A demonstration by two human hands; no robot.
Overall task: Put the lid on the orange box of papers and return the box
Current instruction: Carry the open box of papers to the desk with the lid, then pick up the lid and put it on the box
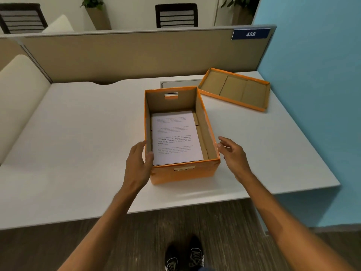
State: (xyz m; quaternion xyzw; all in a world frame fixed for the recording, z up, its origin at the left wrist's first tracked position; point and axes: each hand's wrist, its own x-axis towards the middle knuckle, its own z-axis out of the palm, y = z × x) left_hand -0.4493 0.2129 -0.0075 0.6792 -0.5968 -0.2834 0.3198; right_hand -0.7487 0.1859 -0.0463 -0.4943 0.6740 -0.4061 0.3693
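An open orange box (185,174) stands near the front of the white desk (78,143), with a stack of printed papers (175,136) lying flat inside. Its orange lid (234,89) lies upside down at the back right of the desk, brown inside facing up. My left hand (137,163) rests against the box's left wall, thumb hooked over the rim near the front corner. My right hand (232,153) hovers just off the box's right wall, fingers apart, fingertips close to the rim but holding nothing.
A beige partition (136,55) with a blue "438" plate (251,34) closes the back of the desk. A blue wall (316,94) runs along the right side. A grey cable cover (179,83) sits behind the box. My shoes (185,255) stand on dark flooring below.
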